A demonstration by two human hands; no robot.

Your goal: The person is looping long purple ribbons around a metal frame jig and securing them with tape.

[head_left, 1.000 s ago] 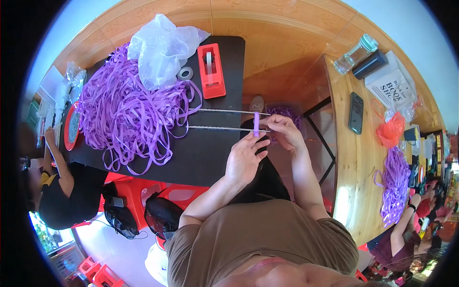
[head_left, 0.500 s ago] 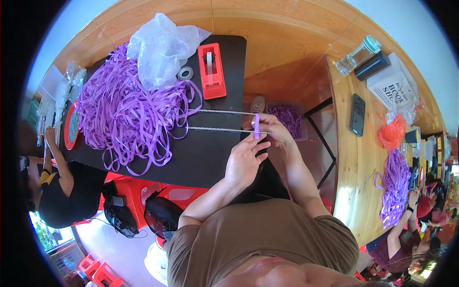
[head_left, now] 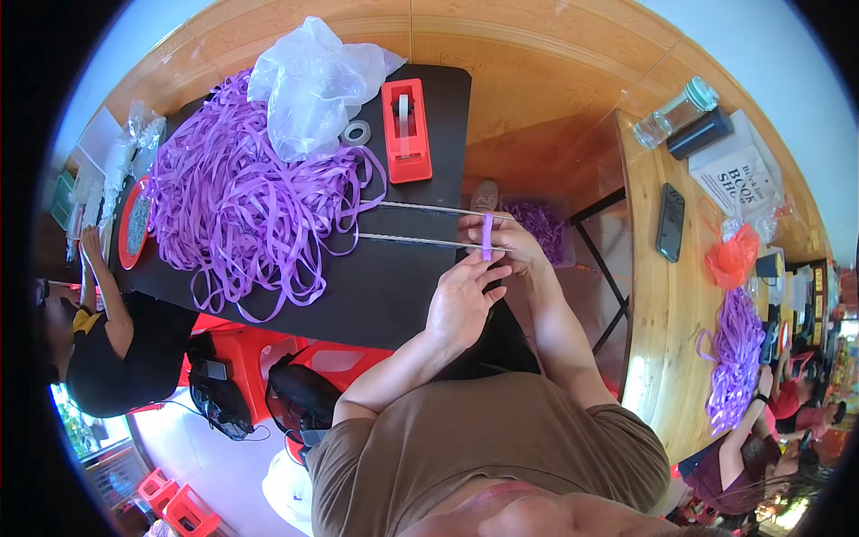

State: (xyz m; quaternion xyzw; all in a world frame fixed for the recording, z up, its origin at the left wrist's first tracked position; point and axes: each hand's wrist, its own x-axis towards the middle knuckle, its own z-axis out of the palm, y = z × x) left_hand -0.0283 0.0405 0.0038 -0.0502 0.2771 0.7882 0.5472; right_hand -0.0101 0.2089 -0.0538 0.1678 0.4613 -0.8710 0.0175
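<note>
Beyond the table's right edge, both hands meet at a short upright purple ribbon band [head_left: 487, 236]. My left hand [head_left: 458, 304] is palm up, its fingertips closed at the band's lower end while other fingers stand apart. My right hand [head_left: 517, 243] comes from the other side, fingers bent in a pinch at the band; its fingertips are partly hidden. Two straight, thin pale strands [head_left: 420, 240] run from my hands to a large tangled pile of purple ribbon [head_left: 242, 197]. Whether they are rods or taut strips, I cannot tell.
On the dark table [head_left: 385, 304] are a red tape dispenser [head_left: 407, 134], a tape roll [head_left: 356, 133] and a clear plastic bag [head_left: 313, 89]. The wooden table [head_left: 653, 349] at right bears a phone [head_left: 670, 222], a bottle [head_left: 677, 112] and more purple ribbon [head_left: 738, 358]. Other people sit at both sides.
The whole view has shifted slightly. My hands keep nearly the same grip on the purple band. At the far left, the other person's arm has moved a little.
</note>
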